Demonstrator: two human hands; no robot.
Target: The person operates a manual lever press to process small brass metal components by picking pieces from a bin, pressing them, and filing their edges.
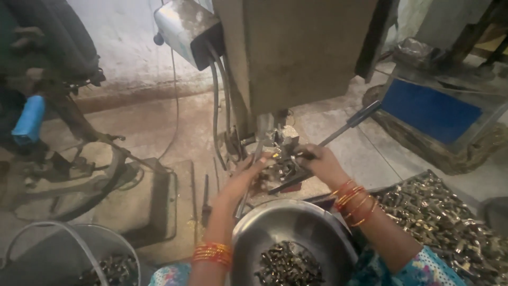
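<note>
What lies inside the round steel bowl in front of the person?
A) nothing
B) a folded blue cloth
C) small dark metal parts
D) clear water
C: the steel bowl below both hands holds a heap of small dark metal parts, like the larger pile in the tray on the person's right.

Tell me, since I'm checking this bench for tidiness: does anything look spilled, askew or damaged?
Nothing looks plainly spilled or broken. The left hand and right hand work at the small machine. Small metal parts sit inside the steel bowl, the tray and the bucket. The floor is grimy.
</note>
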